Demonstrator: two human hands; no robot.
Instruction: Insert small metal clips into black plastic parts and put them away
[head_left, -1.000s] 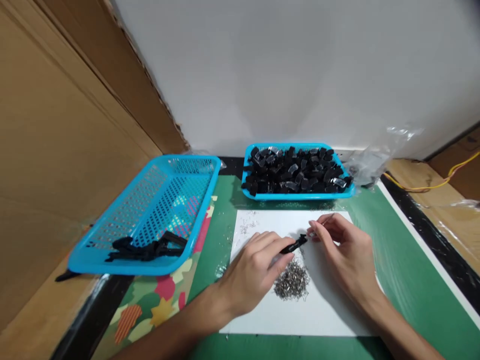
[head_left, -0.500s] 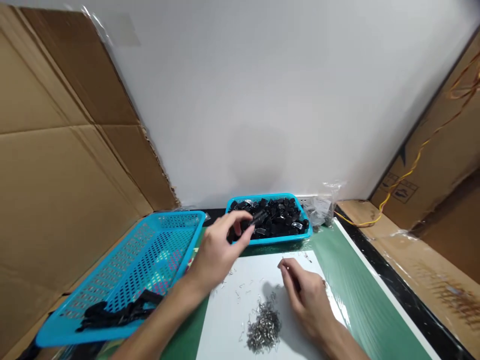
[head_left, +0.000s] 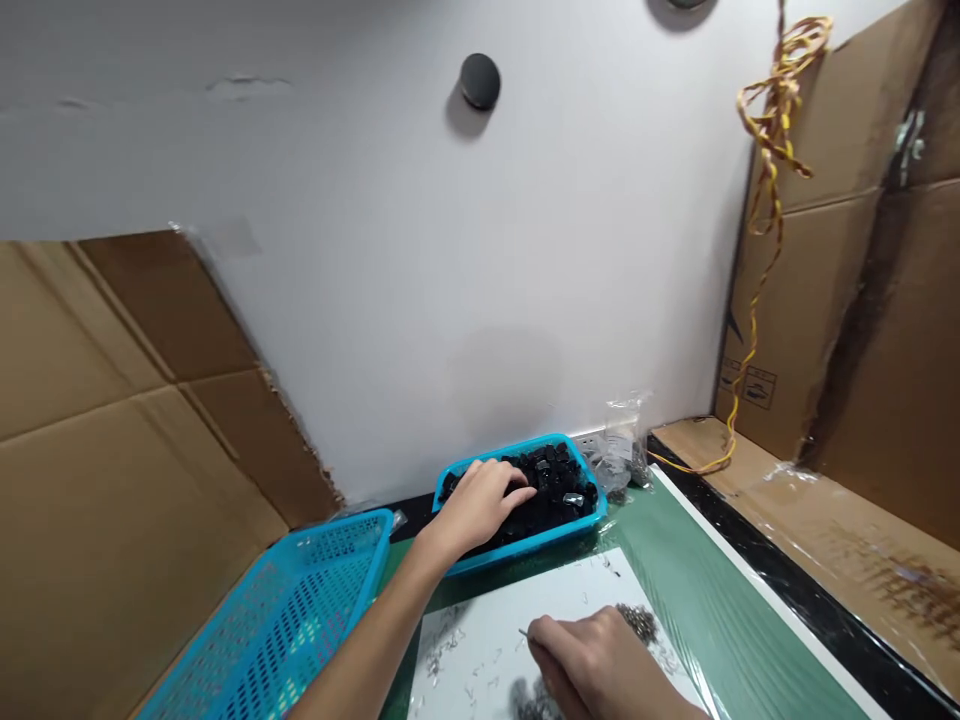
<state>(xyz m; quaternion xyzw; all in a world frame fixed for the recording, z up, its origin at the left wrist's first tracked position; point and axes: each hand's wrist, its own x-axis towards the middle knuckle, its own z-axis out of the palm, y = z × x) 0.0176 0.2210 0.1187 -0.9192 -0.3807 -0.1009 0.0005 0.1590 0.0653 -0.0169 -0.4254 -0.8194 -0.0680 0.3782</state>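
Observation:
My left hand [head_left: 480,505] reaches into the small blue basket [head_left: 600,512] at the back, its fingers curved among the black plastic parts [head_left: 551,485]; what its fingertips touch is hidden. Lower down, my right hand [head_left: 581,655] is closed above the white sheet [head_left: 487,620], a thin metal piece [head_left: 523,632] sticking out from its fingertips. A pile of small metal pieces [head_left: 534,702] lies partly behind the right hand, and another pile [head_left: 637,622] sits just beyond it. Loose metal bits are scattered on the sheet's left part.
On the left stands a large blue basket [head_left: 375,560]. A clear plastic bag [head_left: 622,450] lies right of the small basket. Cardboard flanks both sides, and a yellow cord [head_left: 750,350] hangs at the right. The white wall [head_left: 375,300] rises behind.
The view has tilted up. My left hand, earlier holding a black part above the small basket, is now down among the parts. My right hand has turned palm down over the sheet.

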